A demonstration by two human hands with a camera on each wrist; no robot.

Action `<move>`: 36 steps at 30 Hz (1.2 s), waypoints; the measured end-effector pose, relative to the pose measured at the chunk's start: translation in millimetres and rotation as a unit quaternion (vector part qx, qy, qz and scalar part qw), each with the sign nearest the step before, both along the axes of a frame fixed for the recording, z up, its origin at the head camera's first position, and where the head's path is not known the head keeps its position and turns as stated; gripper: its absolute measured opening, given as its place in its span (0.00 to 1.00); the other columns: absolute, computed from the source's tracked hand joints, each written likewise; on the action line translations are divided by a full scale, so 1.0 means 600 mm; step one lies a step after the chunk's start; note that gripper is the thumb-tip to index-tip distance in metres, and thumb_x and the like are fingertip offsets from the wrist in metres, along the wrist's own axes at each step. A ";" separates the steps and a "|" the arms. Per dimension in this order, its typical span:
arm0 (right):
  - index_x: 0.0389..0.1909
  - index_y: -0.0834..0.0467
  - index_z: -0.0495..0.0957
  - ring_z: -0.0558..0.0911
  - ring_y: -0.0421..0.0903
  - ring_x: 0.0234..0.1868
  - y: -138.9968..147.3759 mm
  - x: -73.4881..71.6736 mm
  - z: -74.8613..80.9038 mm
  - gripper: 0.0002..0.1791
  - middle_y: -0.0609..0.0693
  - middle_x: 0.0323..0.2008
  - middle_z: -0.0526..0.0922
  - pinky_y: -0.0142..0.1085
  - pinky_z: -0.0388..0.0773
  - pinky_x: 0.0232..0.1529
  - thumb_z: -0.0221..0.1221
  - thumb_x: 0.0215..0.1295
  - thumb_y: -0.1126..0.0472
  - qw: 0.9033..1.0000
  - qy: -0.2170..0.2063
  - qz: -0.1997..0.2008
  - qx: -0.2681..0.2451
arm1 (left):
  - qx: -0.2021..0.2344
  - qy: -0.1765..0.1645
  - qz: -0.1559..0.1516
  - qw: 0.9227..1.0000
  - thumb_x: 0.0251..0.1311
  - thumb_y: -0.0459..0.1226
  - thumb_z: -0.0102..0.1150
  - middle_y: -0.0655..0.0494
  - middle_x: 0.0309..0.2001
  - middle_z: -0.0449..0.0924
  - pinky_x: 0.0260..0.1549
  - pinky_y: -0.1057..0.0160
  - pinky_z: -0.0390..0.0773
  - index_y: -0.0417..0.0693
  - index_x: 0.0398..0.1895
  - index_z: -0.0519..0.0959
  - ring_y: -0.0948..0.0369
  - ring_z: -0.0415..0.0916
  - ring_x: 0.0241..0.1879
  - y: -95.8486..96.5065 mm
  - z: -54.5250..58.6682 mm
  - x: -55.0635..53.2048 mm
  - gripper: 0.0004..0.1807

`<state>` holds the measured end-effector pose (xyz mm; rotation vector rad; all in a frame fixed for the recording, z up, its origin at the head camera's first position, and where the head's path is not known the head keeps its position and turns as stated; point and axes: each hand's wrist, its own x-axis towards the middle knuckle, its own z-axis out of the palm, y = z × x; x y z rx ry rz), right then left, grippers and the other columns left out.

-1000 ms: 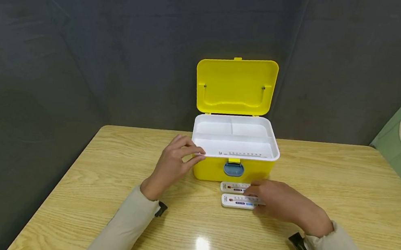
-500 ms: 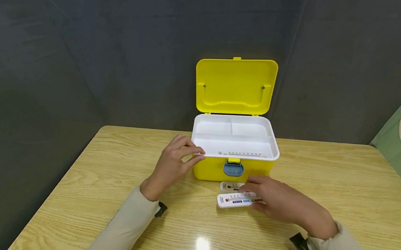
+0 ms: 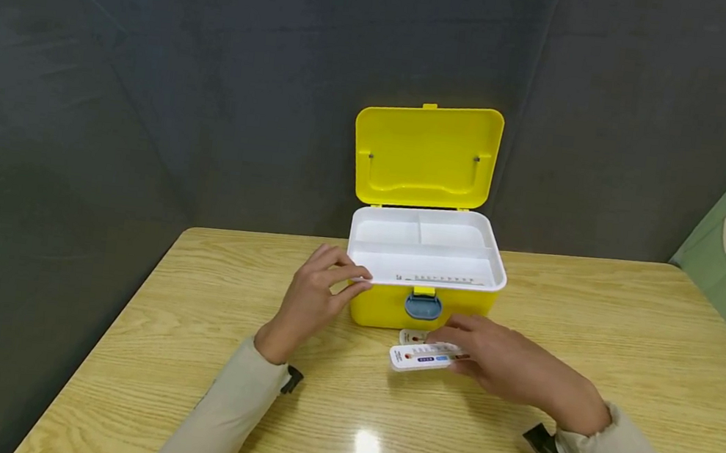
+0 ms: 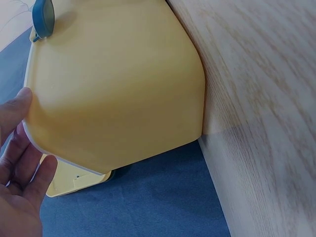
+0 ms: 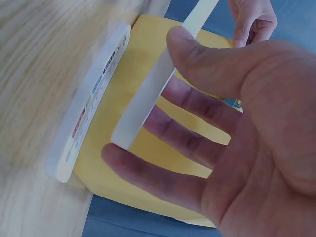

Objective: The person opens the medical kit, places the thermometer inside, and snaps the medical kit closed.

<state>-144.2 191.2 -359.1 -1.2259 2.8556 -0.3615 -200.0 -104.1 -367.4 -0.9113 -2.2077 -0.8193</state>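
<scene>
Yellow rounded box point(image 3: 387, 308): left hand point(image 3: 314, 294) pinches its rim point(image 3: 390, 283), right hand point(image 3: 500, 359) grips a flat white strip point(image 3: 419, 358).

box point(image 3: 380, 313): smooth plastic
lid point(image 3: 427, 152): glossy plastic inside
tray point(image 3: 382, 231): smooth plastic, soft sheen
latch point(image 3: 423, 308): smooth plastic
2 strips point(image 3: 418, 358): smooth plastic look, printed faces
tabletop point(image 3: 194, 312): wood-grained, glossy where light catches
backdrop point(image 3: 250, 96): matt cloth, faintly creased
sleeves point(image 3: 225, 404): matt cloth

Soft even light, white glare on the wooden tabletop point(image 3: 231, 279), faint shadows, paler wrist views.
</scene>
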 end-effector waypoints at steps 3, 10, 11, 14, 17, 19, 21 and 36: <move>0.56 0.44 0.78 0.76 0.39 0.49 -0.001 -0.001 -0.001 0.22 0.42 0.53 0.78 0.39 0.82 0.49 0.68 0.62 0.62 1.000 0.004 0.003 -0.002 | 0.001 -0.002 0.000 1.000 0.57 0.39 0.71 0.58 0.33 0.79 0.36 0.65 0.74 0.49 0.34 0.89 0.61 0.71 0.36 0.000 0.000 0.001 0.05; 0.56 0.46 0.78 0.76 0.39 0.51 -0.002 -0.003 -0.002 0.22 0.42 0.53 0.77 0.37 0.82 0.50 0.68 0.62 0.62 1.000 0.014 0.022 -0.013 | -0.001 -0.002 0.001 1.000 0.56 0.39 0.71 0.57 0.33 0.79 0.36 0.65 0.74 0.49 0.34 0.89 0.61 0.71 0.36 -0.001 0.000 0.001 0.05; 0.56 0.46 0.78 0.76 0.39 0.51 -0.002 -0.003 -0.002 0.22 0.42 0.54 0.77 0.37 0.82 0.51 0.68 0.62 0.63 0.999 0.013 0.025 -0.015 | -0.001 -0.002 0.001 1.000 0.56 0.39 0.71 0.57 0.33 0.79 0.36 0.65 0.74 0.49 0.34 0.89 0.61 0.71 0.36 -0.001 0.000 0.001 0.05; 0.56 0.47 0.78 0.76 0.39 0.51 -0.002 -0.002 0.001 0.22 0.41 0.54 0.77 0.37 0.82 0.51 0.68 0.62 0.63 0.999 0.013 0.035 -0.024 | -0.002 -0.005 0.001 1.000 0.56 0.39 0.71 0.57 0.33 0.79 0.36 0.65 0.74 0.49 0.34 0.89 0.61 0.71 0.36 -0.001 0.001 0.001 0.05; 0.56 0.47 0.77 0.76 0.39 0.52 -0.002 -0.001 0.006 0.22 0.41 0.55 0.77 0.37 0.82 0.51 0.68 0.61 0.64 0.999 0.004 0.041 -0.034 | -0.001 -0.006 0.000 1.000 0.56 0.39 0.71 0.57 0.33 0.78 0.36 0.66 0.74 0.49 0.34 0.89 0.61 0.71 0.36 -0.001 0.001 0.001 0.05; 0.56 0.48 0.77 0.76 0.39 0.52 -0.001 -0.001 0.011 0.22 0.41 0.55 0.77 0.37 0.82 0.51 0.67 0.62 0.65 0.998 -0.007 0.044 -0.042 | 0.000 -0.007 0.000 1.000 0.56 0.39 0.71 0.57 0.33 0.78 0.36 0.66 0.74 0.49 0.34 0.89 0.61 0.71 0.36 -0.001 0.001 0.001 0.05; 0.57 0.48 0.77 0.77 0.40 0.52 0.000 0.000 0.015 0.22 0.42 0.56 0.77 0.37 0.82 0.51 0.66 0.63 0.65 0.998 -0.025 0.043 -0.050 | 0.001 -0.007 0.000 1.000 0.56 0.39 0.71 0.57 0.33 0.79 0.36 0.66 0.74 0.49 0.34 0.89 0.61 0.71 0.36 -0.001 0.001 0.001 0.05; 0.60 0.45 0.73 0.76 0.37 0.50 0.018 -0.001 0.033 0.22 0.41 0.55 0.77 0.34 0.82 0.47 0.63 0.67 0.62 0.996 -0.019 0.041 -0.075 | 0.001 -0.013 0.001 1.000 0.56 0.39 0.71 0.57 0.33 0.79 0.37 0.65 0.74 0.49 0.34 0.89 0.61 0.71 0.36 -0.001 0.001 0.001 0.05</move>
